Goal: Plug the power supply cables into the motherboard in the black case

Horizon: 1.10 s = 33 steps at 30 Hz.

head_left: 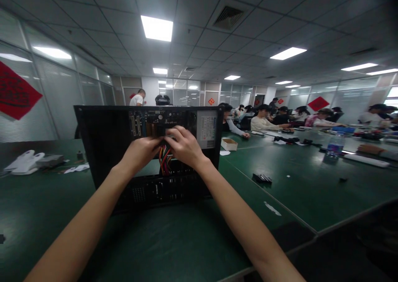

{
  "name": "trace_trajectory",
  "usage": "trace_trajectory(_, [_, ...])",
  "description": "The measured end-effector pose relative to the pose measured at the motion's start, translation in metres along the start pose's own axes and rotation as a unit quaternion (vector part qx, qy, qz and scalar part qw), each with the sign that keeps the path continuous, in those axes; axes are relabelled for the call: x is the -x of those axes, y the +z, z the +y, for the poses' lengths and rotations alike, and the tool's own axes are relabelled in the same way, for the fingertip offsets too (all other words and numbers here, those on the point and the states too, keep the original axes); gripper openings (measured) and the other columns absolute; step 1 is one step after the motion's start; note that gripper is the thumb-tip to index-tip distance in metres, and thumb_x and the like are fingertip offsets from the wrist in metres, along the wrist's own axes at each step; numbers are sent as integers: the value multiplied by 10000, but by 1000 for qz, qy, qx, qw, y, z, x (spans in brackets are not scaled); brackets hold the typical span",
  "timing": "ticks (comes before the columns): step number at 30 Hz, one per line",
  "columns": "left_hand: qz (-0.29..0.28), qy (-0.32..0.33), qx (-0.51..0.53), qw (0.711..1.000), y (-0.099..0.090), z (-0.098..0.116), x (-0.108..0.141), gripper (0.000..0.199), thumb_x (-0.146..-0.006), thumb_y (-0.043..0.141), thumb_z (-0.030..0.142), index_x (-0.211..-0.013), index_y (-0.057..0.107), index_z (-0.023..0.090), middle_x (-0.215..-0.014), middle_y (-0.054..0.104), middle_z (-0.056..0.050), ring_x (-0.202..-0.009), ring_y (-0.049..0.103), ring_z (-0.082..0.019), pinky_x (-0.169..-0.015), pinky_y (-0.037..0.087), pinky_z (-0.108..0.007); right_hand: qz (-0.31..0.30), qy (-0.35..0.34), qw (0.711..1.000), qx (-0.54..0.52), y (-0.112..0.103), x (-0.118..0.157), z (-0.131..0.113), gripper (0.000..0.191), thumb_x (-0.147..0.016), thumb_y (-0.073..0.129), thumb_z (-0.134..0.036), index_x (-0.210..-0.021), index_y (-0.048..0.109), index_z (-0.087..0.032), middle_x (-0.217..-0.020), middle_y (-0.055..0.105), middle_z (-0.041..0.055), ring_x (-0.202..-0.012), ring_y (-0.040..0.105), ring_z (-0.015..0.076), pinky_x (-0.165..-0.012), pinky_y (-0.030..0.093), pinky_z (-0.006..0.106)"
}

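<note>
Both our arms reach forward into the open case (pixel 102 149) standing on the green table (pixel 295 182). Our left hand (pixel 141 151) curls its fingers shut onto the wires (pixel 164 160) at the case's middle; we should grip the bundle near its plug, not tug the strands. Our right hand (pixel 183 145) arches over them, fingertips pressed together and down at the board (pixel 155 122).

Black case (pixel 105 149), seemingly red-yellow wires (pixel 164 160)
</note>
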<state>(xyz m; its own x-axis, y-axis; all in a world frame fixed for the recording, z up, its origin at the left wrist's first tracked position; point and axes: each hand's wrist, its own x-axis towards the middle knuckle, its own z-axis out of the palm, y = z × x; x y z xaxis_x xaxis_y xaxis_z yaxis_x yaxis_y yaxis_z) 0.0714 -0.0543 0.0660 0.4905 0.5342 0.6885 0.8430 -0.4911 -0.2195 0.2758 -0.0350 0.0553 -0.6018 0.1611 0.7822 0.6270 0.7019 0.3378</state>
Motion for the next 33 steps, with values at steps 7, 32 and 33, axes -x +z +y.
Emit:
trace_trajectory(7, [-3, 4, 31, 999, 15, -8, 2, 299, -914, 552, 275, -1158, 691, 174, -1134, 715, -150, -999, 691, -323, -857, 563, -439, -55, 19, 998, 37, 16, 3, -1, 340, -996, 395, -166, -1268, 599, -159, -1128, 595, 140, -1090, 472, 265, -903, 453, 416])
trace_trajectory(32, [-76, 33, 125, 989, 40, -19, 1, 346, -961, 429, 216, -1235, 638, 245, -1256, 666, -88, -1163, 615, -256, -974, 484, -386, -97, 45, 994, -3, 43, 15, 10, 331, -959, 438, -137, -1248, 598, -142, -1216, 562, 141, -1069, 447, 259, -860, 417, 387])
trace_trajectory(33, [-76, 29, 127, 989, 40, -19, 1, 366, -966, 422, 228, -1272, 620, 261, -1279, 658, -77, -1174, 611, -252, -977, 484, -386, -102, 58, 993, 7, 44, 16, 12, 303, -955, 445, -129, -1200, 622, -143, -1193, 567, 135, -1052, 453, 255, -847, 418, 374])
